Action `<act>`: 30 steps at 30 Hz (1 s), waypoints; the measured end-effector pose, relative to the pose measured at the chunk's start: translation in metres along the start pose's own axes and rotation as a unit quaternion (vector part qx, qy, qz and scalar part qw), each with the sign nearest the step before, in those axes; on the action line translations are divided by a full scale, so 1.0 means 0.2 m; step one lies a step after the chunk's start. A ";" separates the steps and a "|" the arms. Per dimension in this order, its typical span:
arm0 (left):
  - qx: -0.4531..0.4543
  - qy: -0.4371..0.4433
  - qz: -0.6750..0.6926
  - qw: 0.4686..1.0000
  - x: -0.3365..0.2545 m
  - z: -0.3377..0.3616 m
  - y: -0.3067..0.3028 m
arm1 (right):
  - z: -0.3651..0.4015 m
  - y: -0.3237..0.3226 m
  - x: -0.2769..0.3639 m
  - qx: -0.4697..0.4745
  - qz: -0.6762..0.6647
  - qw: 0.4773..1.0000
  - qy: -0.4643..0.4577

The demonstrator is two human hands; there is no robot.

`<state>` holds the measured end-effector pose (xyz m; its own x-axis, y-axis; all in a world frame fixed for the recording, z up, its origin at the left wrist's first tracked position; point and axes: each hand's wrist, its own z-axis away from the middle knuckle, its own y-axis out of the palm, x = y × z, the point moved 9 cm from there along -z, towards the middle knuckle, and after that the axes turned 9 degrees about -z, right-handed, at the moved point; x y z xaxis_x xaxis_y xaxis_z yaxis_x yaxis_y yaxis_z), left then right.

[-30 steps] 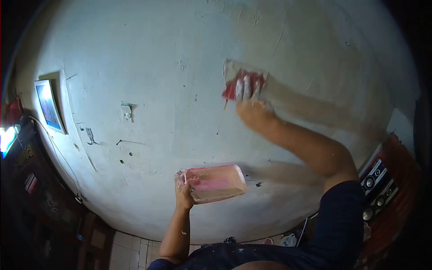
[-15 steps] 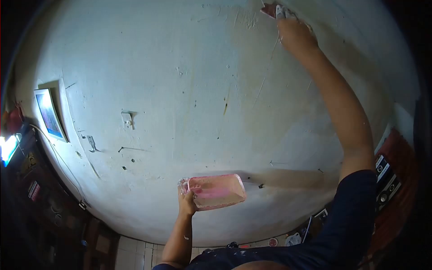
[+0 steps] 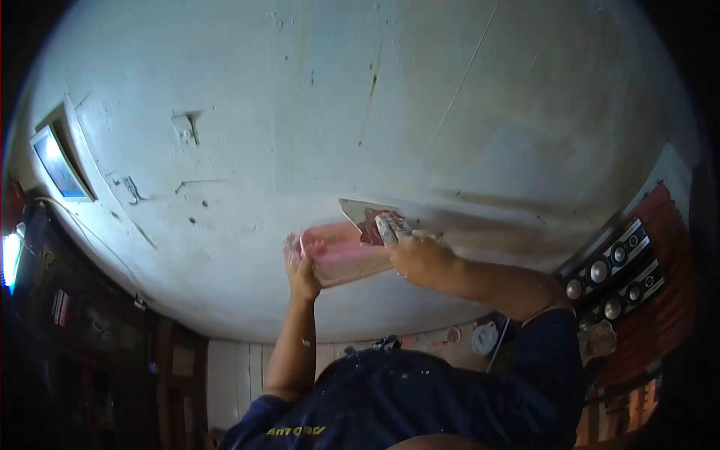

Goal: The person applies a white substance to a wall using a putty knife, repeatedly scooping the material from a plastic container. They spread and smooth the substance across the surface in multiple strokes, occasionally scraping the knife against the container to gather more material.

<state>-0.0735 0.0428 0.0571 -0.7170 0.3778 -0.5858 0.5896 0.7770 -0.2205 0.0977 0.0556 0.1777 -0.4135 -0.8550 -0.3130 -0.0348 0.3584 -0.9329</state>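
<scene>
A shallow pink tray [image 3: 346, 268] with whitish smears is held up before the wall. My left hand [image 3: 303, 271] grips its left end, thumb over the rim and fingers around the outside. Over the tray's right part, my right hand [image 3: 411, 246] holds a putty knife [image 3: 363, 213] with a broad pale blade and a reddish-brown section near the fingers. White paste coats the fingers of my right hand. The blade points up and left, above the tray's upper edge; whether it touches the tray cannot be made out.
The pale wall [image 3: 300, 150] has cracks, holes and nails. A framed picture [image 3: 61, 163] and a wall switch [image 3: 184, 130] are at left. Speakers [image 3: 619, 255] stand at right beside a red curtain [image 3: 667, 255]. Dark wooden furniture [image 3: 97, 322] lines the left side. Tiled floor [image 3: 232, 375] shows below.
My right hand has come down from high on the wall to the tray with the putty knife. The view has tilted downward, and the tray remains in my left hand.
</scene>
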 end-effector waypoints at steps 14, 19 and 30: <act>0.040 -0.015 -0.082 0.996 0.07 0.02 0.04 | 0.24 -0.31 0.10 0.322 -0.278 0.895 -0.136; -0.038 -0.256 0.405 0.877 0.15 -0.01 0.07 | 0.17 -1.11 -0.64 -0.106 -0.001 0.988 0.110; 0.058 -0.241 0.372 0.894 0.01 -0.02 0.16 | -0.15 -1.72 -1.33 -0.351 0.302 0.844 0.271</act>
<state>-0.0575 0.0697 0.0514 0.1184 0.4856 -0.8661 0.8914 0.3324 0.3082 0.1910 0.1707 0.5868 -0.8972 -0.2080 -0.3896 -0.1208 0.9641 -0.2365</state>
